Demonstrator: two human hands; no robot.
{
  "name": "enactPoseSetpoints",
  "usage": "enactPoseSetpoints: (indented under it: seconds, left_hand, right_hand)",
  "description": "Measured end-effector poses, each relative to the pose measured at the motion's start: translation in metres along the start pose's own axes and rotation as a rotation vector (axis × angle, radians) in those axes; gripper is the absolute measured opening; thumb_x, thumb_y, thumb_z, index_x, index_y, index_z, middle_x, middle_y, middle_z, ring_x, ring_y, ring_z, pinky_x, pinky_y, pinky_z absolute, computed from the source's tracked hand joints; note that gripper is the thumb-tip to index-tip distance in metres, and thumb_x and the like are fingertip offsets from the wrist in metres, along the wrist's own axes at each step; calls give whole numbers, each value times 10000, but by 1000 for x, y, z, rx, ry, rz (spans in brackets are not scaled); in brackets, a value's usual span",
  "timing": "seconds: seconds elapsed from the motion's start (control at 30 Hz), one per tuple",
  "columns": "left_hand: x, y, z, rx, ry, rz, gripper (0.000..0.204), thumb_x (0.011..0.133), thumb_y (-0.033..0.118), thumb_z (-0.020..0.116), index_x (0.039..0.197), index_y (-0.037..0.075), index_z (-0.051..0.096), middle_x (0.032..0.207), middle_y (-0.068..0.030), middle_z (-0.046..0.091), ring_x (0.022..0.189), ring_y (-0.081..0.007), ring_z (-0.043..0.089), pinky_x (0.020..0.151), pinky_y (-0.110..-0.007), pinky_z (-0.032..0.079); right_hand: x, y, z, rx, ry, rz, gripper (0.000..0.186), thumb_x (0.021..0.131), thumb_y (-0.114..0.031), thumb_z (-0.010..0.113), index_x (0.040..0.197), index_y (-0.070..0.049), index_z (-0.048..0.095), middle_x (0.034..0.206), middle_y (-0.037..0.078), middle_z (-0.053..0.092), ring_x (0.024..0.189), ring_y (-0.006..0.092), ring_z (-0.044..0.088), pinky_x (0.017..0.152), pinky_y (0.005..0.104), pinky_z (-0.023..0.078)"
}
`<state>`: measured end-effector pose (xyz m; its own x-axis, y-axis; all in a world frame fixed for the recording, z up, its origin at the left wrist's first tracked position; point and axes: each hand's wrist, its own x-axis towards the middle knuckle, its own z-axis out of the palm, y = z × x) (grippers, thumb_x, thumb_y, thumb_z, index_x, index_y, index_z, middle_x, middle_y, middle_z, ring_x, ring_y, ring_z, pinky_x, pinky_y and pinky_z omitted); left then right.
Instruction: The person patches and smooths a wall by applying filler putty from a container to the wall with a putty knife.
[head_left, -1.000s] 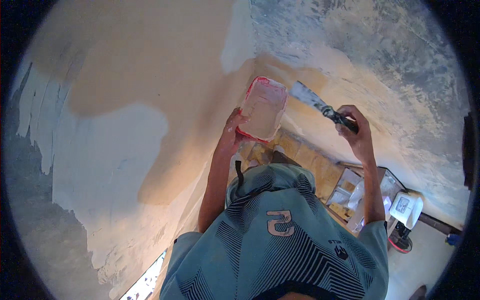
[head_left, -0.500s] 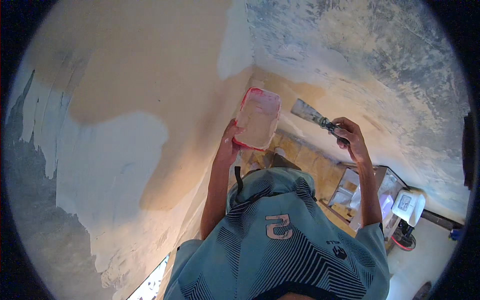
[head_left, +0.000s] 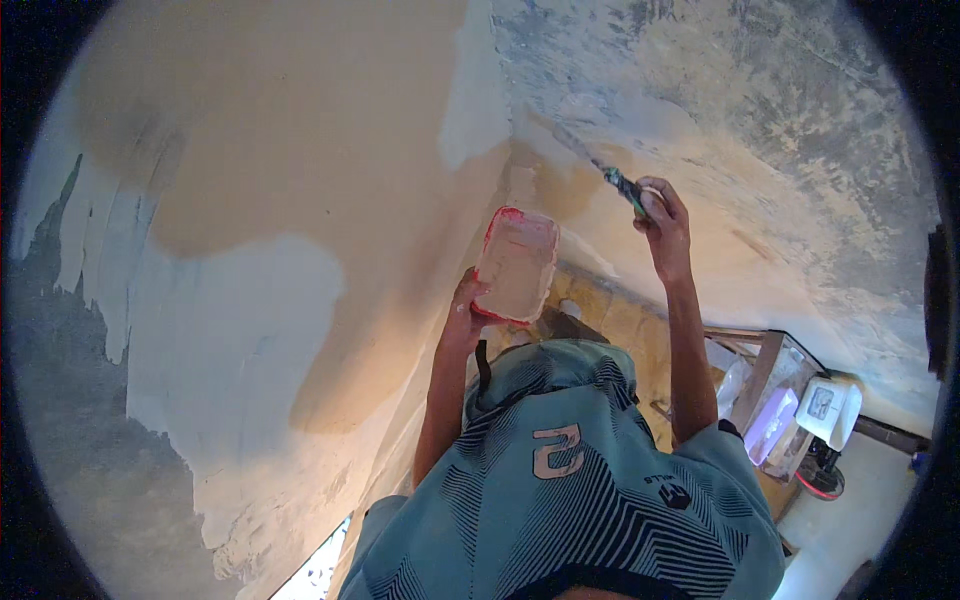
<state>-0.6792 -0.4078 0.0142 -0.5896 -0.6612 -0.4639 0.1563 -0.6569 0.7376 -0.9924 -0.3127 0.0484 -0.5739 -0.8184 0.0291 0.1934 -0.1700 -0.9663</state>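
Observation:
My left hand grips the lower left rim of a red rectangular tub, its inside coated with pale putty. In my right hand is a putty knife, held by its dark handle. The knife's blade points up and left, and its tip is at the right-hand wall close to the corner; whether the whole edge touches, I cannot tell. That wall is patchy grey with pale smears. On the left-hand wall, damp tan areas lie beside lighter, drier ones.
Down to the right stands a wooden-framed shelf with a purple object on it. Next to it is a white weighing scale. Below me is a yellowish tiled floor. Bare grey wall shows at the far left.
My right hand has moved up and left, bringing the putty knife's blade to the wall near the corner. The tub in my left hand sits slightly lower in view.

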Motion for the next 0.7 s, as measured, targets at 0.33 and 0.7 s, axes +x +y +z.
enactPoseSetpoints:
  seconds: [0.33,0.7]
  left_hand:
    - [1,-8,-18,-37,29,14,613,821,295,597,1351,36,430,1257,-150,572,1085,-312,651,746,-464,632]
    - [0,-6,-19,-44,-16,-38,638,826,262,584,1387,24,396,1297,-162,549,1143,-318,619,824,-511,606]
  right_hand:
    - [-8,-11,22,-22,-257,97,423,805,-37,652,1227,-23,641,1104,72,632,799,149,602,705,278,494]
    - [18,-41,15,-857,16,-602,364,822,16,702,1158,-125,701,1123,117,651,979,251,668,809,340,568]
